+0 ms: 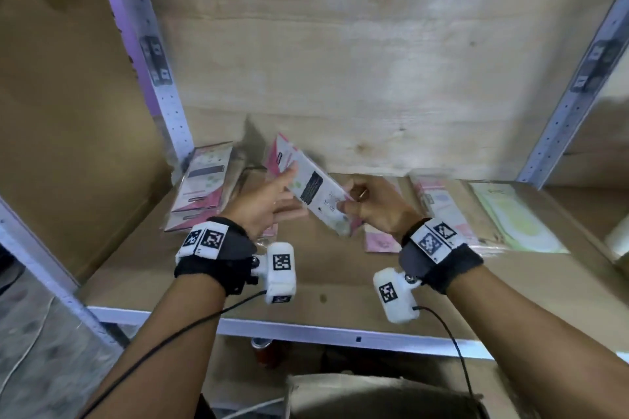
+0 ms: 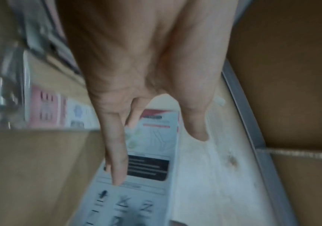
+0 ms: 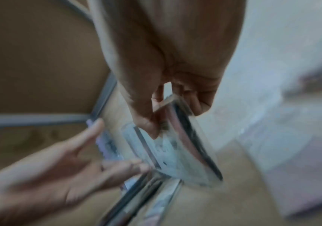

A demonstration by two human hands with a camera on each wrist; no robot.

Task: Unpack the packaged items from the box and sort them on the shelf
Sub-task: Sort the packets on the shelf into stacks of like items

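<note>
My right hand (image 1: 347, 201) pinches the near end of a flat white and pink package (image 1: 313, 187) with a black panel, held tilted above the shelf board (image 1: 238, 269). In the right wrist view it looks like a thin bundle of packages (image 3: 175, 146) between thumb and fingers (image 3: 146, 122). My left hand (image 1: 282, 192) is open beside the package's left side, its straight fingers (image 2: 115, 152) at the package (image 2: 152, 165); whether they touch is blurred.
A stack of similar packages (image 1: 204, 184) lies at the shelf's back left. More flat packages (image 1: 439, 211) and a pale green one (image 1: 514, 221) lie at the right. Perforated metal posts (image 1: 160, 78) frame the bay. The cardboard box (image 1: 374, 395) sits below the shelf's front rail (image 1: 306, 330).
</note>
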